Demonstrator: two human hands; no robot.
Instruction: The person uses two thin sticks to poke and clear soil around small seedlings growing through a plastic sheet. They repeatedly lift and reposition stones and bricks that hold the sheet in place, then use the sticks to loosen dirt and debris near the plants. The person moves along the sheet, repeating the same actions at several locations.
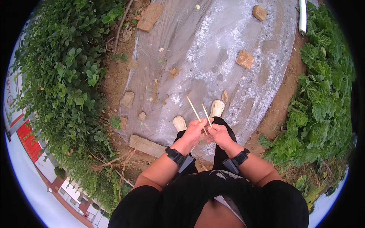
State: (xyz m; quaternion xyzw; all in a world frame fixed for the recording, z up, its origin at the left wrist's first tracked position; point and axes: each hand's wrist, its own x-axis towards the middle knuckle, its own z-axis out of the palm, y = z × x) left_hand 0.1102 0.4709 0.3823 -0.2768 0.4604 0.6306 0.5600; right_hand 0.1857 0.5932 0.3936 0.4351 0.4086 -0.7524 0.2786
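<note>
My left hand is closed around a thin pale stick, which looks like wood or bamboo and slants up to the left with its lower end showing below the fingers. In my right hand is a shorter, similar stick, pinched near its lower end and pointing up. Both hands are close together in front of my body, above my legs; whether they touch is unclear. A clear plastic sheet lies on the ground under my shoes.
Bricks, stones and a long concrete block weigh on or border the sheet. Dense shrubs stand left, leafy green vegetables right. A white tube is at the upper right, dry branches at the lower left.
</note>
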